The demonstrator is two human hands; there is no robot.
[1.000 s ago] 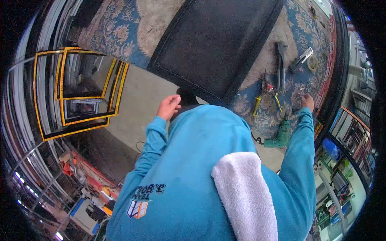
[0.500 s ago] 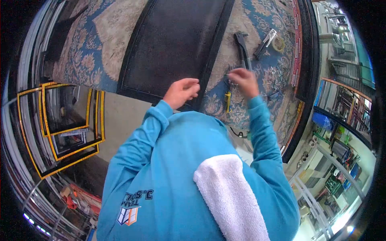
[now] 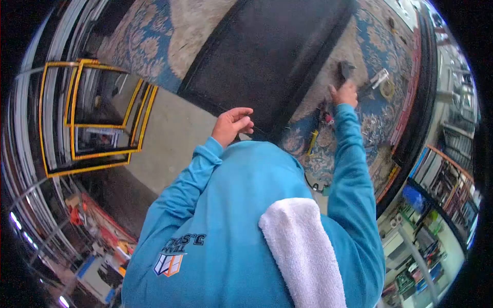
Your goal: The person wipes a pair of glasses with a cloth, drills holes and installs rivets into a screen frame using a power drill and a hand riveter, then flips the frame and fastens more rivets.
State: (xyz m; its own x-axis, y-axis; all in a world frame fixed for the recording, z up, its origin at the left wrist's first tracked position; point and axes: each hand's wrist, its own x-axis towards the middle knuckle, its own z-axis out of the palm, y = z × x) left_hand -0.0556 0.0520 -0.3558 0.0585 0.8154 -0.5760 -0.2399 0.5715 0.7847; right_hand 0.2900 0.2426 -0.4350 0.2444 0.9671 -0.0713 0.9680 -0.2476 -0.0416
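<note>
**Right hand brought to the dark tool beside the panel**

The right hand [image 3: 346, 95] has been moved in from over the scattered small metal pieces [image 3: 371, 126] to the dark tool [image 3: 345, 70]; attention appears, as a judgement, to be turned to that tool rather than to the loose pieces. Its thumb is held apart from its fingers; whether the tool is gripped or merely touched cannot be told through the blur. The left hand [image 3: 232, 126] is raised near the close end of the dark framed panel [image 3: 267, 56], its fingers loosely curled together and its thumb near them; whether anything small is pinched there cannot be told. The panel is laid on the patterned carpet [image 3: 149, 46]; beyond the right hand, a silver-handled tool [image 3: 380, 78] is seen beside a tape roll [image 3: 387, 89]; a yellow handle [image 3: 312, 141] is seen nearer the body.
</note>
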